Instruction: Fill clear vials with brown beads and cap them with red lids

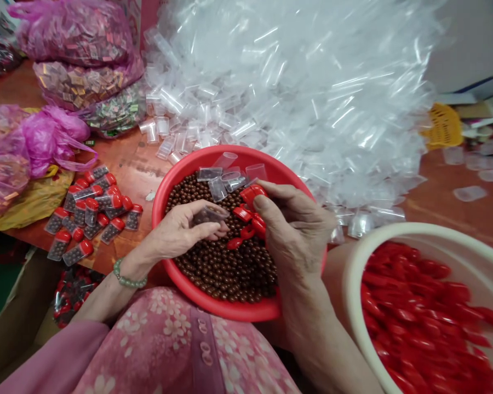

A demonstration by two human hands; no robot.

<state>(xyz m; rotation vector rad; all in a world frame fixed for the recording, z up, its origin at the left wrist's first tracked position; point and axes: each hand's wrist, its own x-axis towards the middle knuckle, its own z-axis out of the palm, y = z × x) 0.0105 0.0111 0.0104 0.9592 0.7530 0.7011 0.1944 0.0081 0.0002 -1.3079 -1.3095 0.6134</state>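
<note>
My left hand (184,230) is closed around a clear plastic container (209,214), over a red basin (225,313) of small round brown balls (225,276). What is inside that container I cannot make out well. Opposite it, my right hand (291,224) pinches a red plastic cap (252,192) between thumb and fingers. A few more red caps (248,224) show just below that cap, near the right palm; whether they rest on the balls or in the hand is unclear. Several empty clear containers (217,187) lie on the balls at the basin's far side.
A huge heap of clear containers (279,98) rises behind the basin. To the right stands a cream tub (353,273) of red caps (423,317). Filled, red-capped containers (94,205) lie at the left, near pink bags (78,33). Below them is a cardboard box (16,306).
</note>
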